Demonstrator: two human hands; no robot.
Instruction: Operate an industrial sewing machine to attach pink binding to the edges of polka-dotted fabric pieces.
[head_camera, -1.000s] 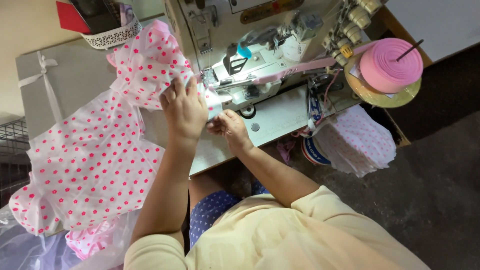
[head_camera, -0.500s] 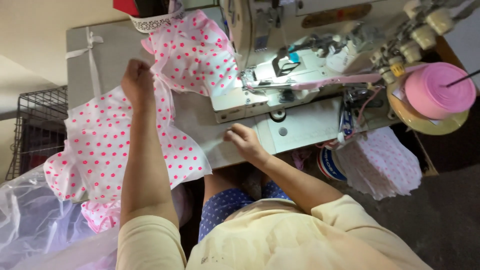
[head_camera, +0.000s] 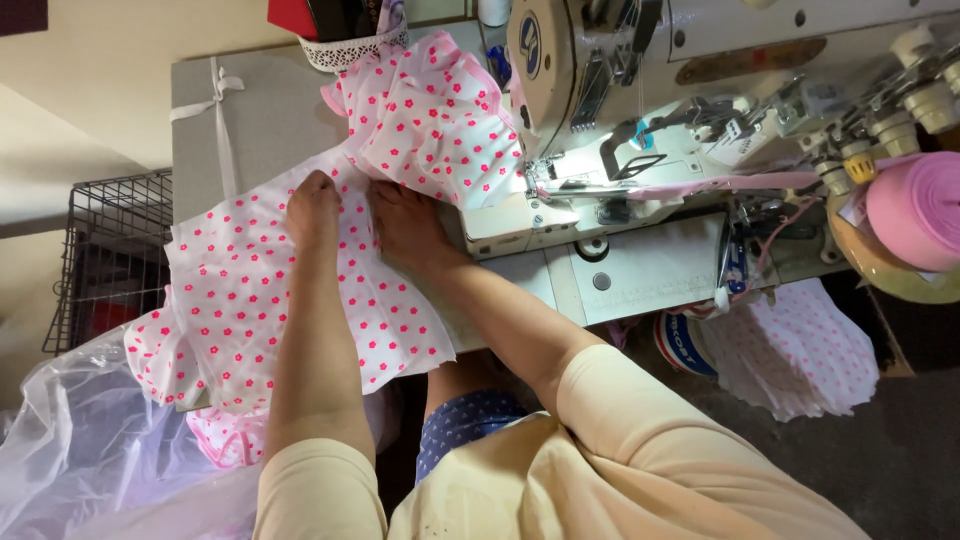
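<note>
left hand (head_camera: 313, 208): fingers curled, pressing white cotton fabric with pink flower dots (head_camera: 240, 290)
right hand (head_camera: 405, 222): flat, open on the same fabric, beside grey sewing machine (head_camera: 620, 60)

We seem to be in a small sewing workshop: a white industrial sewing machine (head_camera: 640, 110), a pink binding-tape roll (head_camera: 915, 210), and stacked white pink-dotted fabric pieces (head_camera: 795, 350).
</note>
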